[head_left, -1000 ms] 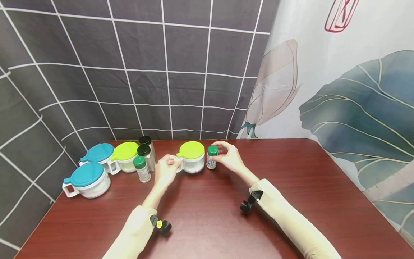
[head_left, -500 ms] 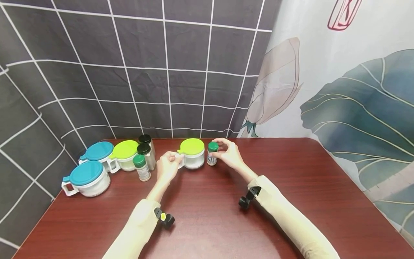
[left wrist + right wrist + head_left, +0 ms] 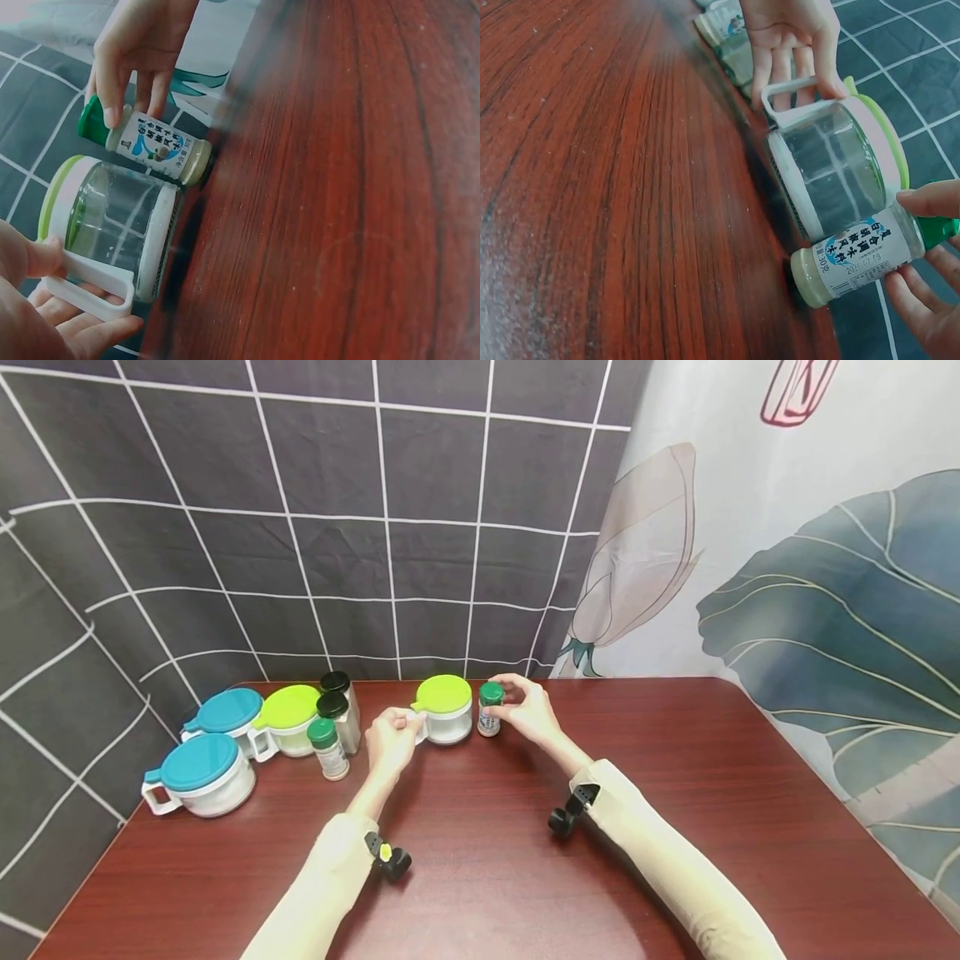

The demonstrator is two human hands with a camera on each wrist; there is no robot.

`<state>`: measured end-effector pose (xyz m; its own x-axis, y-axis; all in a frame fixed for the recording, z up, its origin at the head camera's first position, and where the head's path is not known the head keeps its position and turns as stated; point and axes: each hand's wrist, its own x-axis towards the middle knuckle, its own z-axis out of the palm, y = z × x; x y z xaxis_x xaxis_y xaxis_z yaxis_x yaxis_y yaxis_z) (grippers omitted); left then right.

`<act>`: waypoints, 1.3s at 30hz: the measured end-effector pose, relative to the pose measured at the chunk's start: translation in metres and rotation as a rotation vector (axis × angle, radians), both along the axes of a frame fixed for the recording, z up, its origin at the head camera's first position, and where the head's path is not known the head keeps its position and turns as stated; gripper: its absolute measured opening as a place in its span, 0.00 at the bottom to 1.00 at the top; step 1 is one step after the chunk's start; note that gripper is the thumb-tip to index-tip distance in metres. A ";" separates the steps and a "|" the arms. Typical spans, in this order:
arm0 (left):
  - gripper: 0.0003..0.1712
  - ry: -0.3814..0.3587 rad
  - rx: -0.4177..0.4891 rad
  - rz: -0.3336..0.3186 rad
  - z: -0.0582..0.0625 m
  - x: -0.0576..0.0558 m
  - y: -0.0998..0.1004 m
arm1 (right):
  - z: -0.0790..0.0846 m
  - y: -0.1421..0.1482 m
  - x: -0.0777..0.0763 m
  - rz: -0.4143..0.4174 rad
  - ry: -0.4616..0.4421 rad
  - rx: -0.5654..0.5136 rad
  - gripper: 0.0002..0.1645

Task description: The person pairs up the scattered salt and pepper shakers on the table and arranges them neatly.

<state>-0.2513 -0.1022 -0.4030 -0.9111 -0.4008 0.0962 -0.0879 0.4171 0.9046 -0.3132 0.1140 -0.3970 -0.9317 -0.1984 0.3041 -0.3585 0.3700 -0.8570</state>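
The white handle [image 3: 105, 279] of a lime-lidded glass seasoning jar [image 3: 447, 714] is pinched between the thumb and fingers of the left hand [image 3: 390, 742], near the back edge of the reddish-brown table [image 3: 480, 860]. Just to the jar's right, a green-capped white-pepper seasoning bottle [image 3: 490, 714] is held upright, the thumb and fingers of the right hand [image 3: 534, 714] being clamped on it near the cap. Farther left, two blue-lidded jars [image 3: 213, 792], a second lime-lidded jar [image 3: 294, 735], two black-capped bottles [image 3: 347, 731] and another green-capped bottle [image 3: 332, 762] are grouped.
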 end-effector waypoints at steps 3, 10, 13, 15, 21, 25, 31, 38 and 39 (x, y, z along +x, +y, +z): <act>0.15 -0.005 0.006 0.006 0.000 -0.002 0.001 | 0.000 0.000 -0.002 0.003 0.010 0.001 0.25; 0.15 -0.009 -0.003 0.016 0.001 -0.007 0.004 | -0.001 0.000 -0.006 -0.010 0.005 0.008 0.25; 0.15 -0.014 0.001 0.020 0.002 -0.009 0.005 | 0.000 0.000 -0.007 -0.014 0.007 0.009 0.26; 0.15 -0.011 0.002 0.022 0.002 -0.010 0.005 | 0.000 -0.001 -0.009 -0.016 0.007 0.010 0.26; 0.15 0.001 -0.001 0.026 0.002 -0.015 0.005 | 0.001 -0.001 -0.012 -0.007 -0.005 0.000 0.27; 0.15 0.002 0.011 0.026 0.003 -0.017 0.007 | 0.002 -0.002 -0.016 0.002 -0.013 -0.016 0.29; 0.15 0.008 0.016 0.037 0.001 -0.019 0.008 | 0.018 -0.005 -0.006 0.012 -0.021 -0.009 0.28; 0.15 0.018 0.021 0.040 -0.002 -0.021 0.011 | 0.003 -0.004 -0.021 -0.006 -0.020 0.004 0.27; 0.14 0.020 0.022 0.040 -0.003 -0.022 0.011 | 0.003 -0.005 -0.021 -0.009 -0.020 0.006 0.27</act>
